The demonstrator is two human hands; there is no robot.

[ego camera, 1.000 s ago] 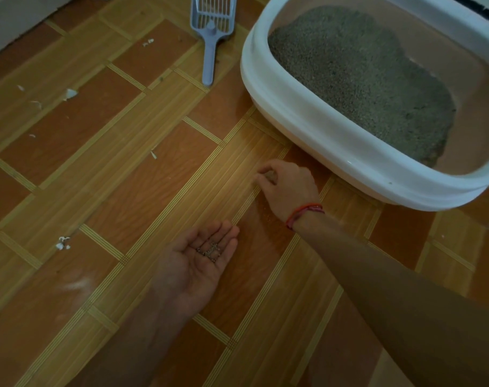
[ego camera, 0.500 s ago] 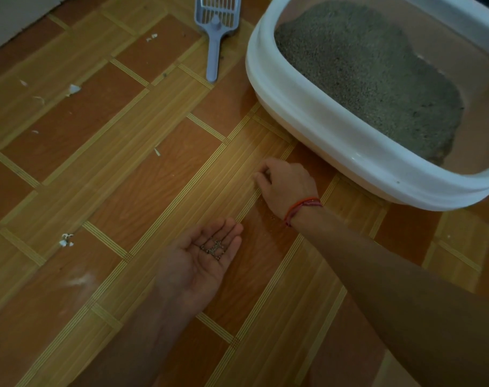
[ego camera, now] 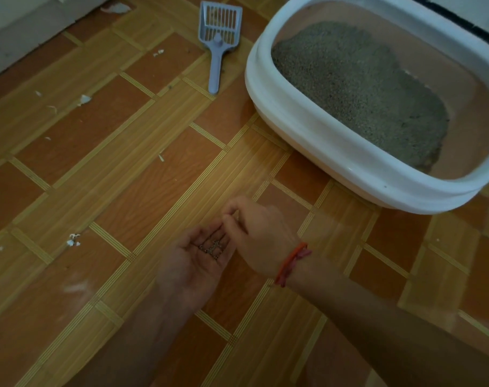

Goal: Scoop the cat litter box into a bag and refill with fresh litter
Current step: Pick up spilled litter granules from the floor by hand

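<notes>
A white-rimmed litter box [ego camera: 299, 115] stands on the floor at the upper right, holding grey litter [ego camera: 357, 88] heaped toward its left side. A pale blue slotted scoop [ego camera: 219, 32] lies on the floor left of the box. My left hand [ego camera: 198, 261] is palm up and cupped, with a few stray litter grains [ego camera: 212, 247] in it. My right hand [ego camera: 257, 230], with a red string on its wrist, has its fingertips pinched together right over the left palm's fingers. No bag is in view.
The floor [ego camera: 126, 169] is wood-pattern tile in orange and tan. Small white scraps [ego camera: 84, 99] and another white scrap [ego camera: 73, 241] lie scattered at the left. A pale wall base [ego camera: 22, 37] runs along the upper left corner.
My right hand has come off the floor near the box and moved back to the left palm. My left hand stayed cupped with the grains. The view has shifted, showing more of the scoop.
</notes>
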